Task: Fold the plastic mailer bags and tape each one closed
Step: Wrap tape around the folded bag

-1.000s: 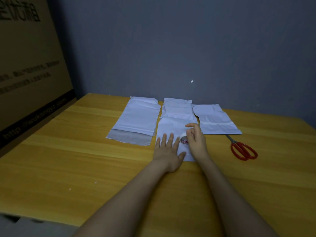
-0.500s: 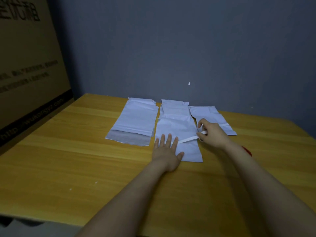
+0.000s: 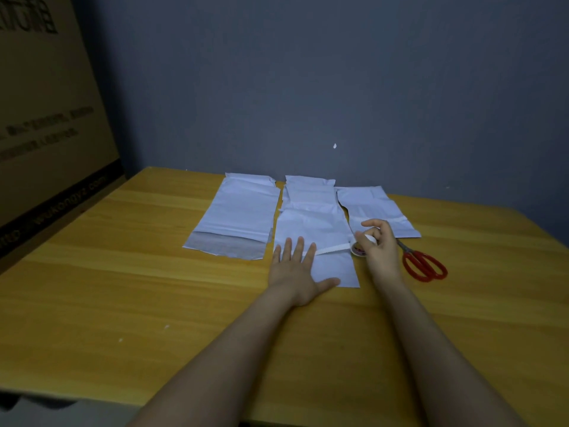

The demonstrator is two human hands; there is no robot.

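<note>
Left hand [image 3: 295,269] is lying palm down with its fingers straight and slightly spread, pressing on the near left part of the middle mailer bag [image 3: 311,223], while its thumb is reaching out to the right along the bag's near edge and its heel is resting on the wooden table [image 3: 123,272]. Both bare forearms are stretching forward from the bottom of the view. To the right, the right hand [image 3: 380,248] is curling its fingers around a small tape roll [image 3: 358,248] and gripping it just at the bag's right edge, wrist raised a little. A pale tape strip [image 3: 334,248] is running from the roll leftward across the bag to the fingertips of the left hand. That white bag is lying flat at the table's middle, wrinkled, with a crosswise crease showing beyond the fingers. A left mailer bag [image 3: 240,217], showing a grey band at its near end, is lying just beside it, and a right mailer bag [image 3: 375,208] is lying on the other side. Red-handled scissors [image 3: 423,263] are sitting just right of the right hand.
</note>
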